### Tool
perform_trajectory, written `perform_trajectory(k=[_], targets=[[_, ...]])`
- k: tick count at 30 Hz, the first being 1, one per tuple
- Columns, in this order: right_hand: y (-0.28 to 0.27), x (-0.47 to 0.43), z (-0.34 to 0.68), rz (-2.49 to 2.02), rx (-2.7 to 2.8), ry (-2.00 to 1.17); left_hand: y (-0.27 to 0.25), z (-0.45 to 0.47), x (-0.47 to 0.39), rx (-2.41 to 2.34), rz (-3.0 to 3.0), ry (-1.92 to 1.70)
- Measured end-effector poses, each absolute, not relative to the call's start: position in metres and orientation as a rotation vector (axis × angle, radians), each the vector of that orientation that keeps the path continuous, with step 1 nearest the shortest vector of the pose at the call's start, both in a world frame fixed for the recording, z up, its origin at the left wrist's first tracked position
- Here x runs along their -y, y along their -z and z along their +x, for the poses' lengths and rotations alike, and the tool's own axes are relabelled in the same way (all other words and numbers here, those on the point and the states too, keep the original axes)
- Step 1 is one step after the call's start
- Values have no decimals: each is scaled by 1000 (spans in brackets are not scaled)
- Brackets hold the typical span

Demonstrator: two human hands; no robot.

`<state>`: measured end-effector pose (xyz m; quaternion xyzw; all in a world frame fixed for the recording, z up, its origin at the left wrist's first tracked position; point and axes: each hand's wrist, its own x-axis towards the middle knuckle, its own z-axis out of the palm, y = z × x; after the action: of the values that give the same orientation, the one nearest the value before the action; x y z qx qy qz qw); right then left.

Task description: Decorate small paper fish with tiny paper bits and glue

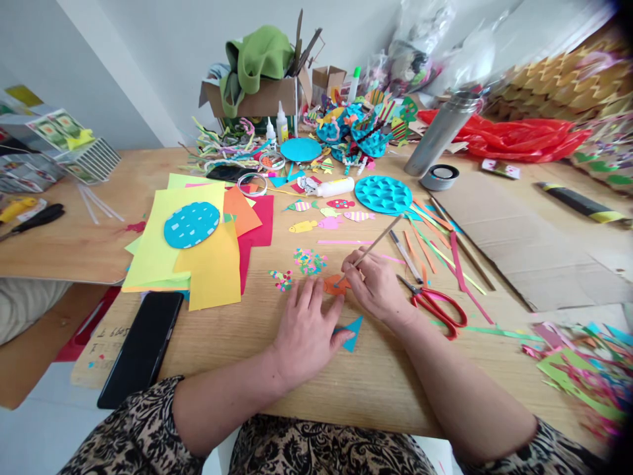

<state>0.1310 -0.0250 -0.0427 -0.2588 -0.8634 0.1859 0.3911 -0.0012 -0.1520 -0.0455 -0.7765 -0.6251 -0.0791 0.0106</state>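
My right hand (373, 284) is closed around a thin stick (378, 244), its lower tip resting on a small orange paper fish (330, 285). Flat on the table, with fingers stretched out, my left hand (311, 330) lies beside the fish. A blue paper scrap (353, 333) is next to my left thumb. Just beyond my hands are small piles of colored paper bits (310, 261) and round dots (281, 280). Several cut-out paper fish, such as a yellow fish (302, 227), are laid out farther back. Red-handled scissors (438, 307) lie right of my right wrist.
Colored paper sheets (208, 284) and a black phone (141, 349) are on the left. A blue scaled disc (383, 194), glue bottle (335, 187), steel flask (442, 132) and cardboard sheet (534, 244) sit farther back and right. Another person's arm (49, 343) shows at the left edge.
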Motion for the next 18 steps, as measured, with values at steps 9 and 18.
perform_trajectory(k=[9, 18], targets=[[44, 24, 131, -658, 2201, -482, 45, -1, 152, 1943, -2424, 241], [43, 26, 130, -658, 2199, -499, 45, -1, 151, 1946, -2427, 242]])
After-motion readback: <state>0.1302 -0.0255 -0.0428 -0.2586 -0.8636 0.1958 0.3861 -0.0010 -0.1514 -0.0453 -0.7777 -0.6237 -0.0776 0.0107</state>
